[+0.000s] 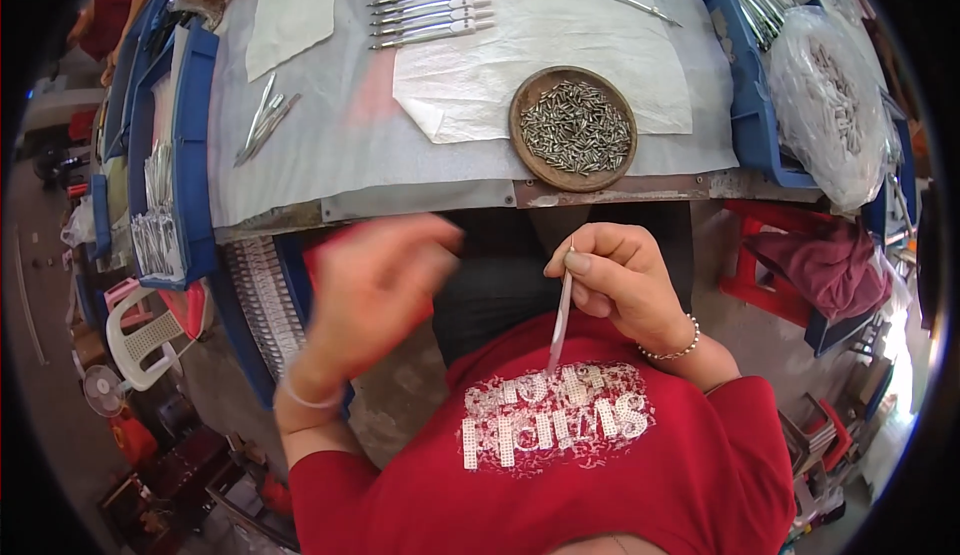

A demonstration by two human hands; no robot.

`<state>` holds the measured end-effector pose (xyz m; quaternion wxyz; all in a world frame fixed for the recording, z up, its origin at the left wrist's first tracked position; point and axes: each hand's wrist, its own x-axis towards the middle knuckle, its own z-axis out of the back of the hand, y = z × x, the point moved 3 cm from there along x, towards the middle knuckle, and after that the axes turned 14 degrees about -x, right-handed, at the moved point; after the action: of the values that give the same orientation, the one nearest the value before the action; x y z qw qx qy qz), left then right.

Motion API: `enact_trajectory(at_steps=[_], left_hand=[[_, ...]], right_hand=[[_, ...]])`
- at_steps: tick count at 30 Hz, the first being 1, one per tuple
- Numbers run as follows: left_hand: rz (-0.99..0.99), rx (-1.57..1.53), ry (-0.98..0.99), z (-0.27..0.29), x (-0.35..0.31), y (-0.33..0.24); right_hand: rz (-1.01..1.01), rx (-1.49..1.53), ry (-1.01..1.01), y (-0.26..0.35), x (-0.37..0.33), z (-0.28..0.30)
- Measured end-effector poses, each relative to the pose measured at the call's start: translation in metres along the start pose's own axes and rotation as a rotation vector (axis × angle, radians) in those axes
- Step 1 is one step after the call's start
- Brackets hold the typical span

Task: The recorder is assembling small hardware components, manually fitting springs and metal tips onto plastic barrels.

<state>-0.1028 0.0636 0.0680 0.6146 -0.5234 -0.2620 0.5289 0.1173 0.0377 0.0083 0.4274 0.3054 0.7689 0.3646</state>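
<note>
In front of my shirt, my right hand [620, 280] pinches the upper end of a slim, pale, silvery pen-shaped tool [560, 330] between thumb and forefinger. The tool hangs nearly upright, its lower end pointing at my chest. My left hand [385, 285] is raised off to the left, apart from the tool and smeared by motion; I cannot make out whether its fingers hold anything. Beyond the right hand, a round brown bowl [522, 160] full of small pointed metal pieces [575, 127] stands at the table's near edge.
Several slim metal tools [430, 5] lie in a row on white cloth [450, 105]. One silver tool [635, 5] lies farther right, a few more [265, 125] at left. Blue bins [195, 145] with metal parts flank the table, and a clear bag of parts [835, 105] sits right.
</note>
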Motion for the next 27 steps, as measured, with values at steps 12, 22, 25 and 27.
enact_trajectory(at_steps=[12,22,25,27], left_hand=[[0.395,-1.114,0.392,-0.111,0.006,0.033],[0.437,-1.117,0.341,-0.118,0.012,0.039],[0.466,-1.228,0.356,-0.121,0.012,0.039],[0.466,-1.229,0.358,-0.122,0.012,0.038]], right_hand=[[-0.062,-0.015,-0.033,-0.003,0.000,0.017],[-0.106,-0.017,-0.037,-0.006,0.007,0.025],[-0.110,-0.016,-0.050,-0.004,0.008,0.025],[-0.107,-0.013,-0.056,-0.002,0.007,0.025]])
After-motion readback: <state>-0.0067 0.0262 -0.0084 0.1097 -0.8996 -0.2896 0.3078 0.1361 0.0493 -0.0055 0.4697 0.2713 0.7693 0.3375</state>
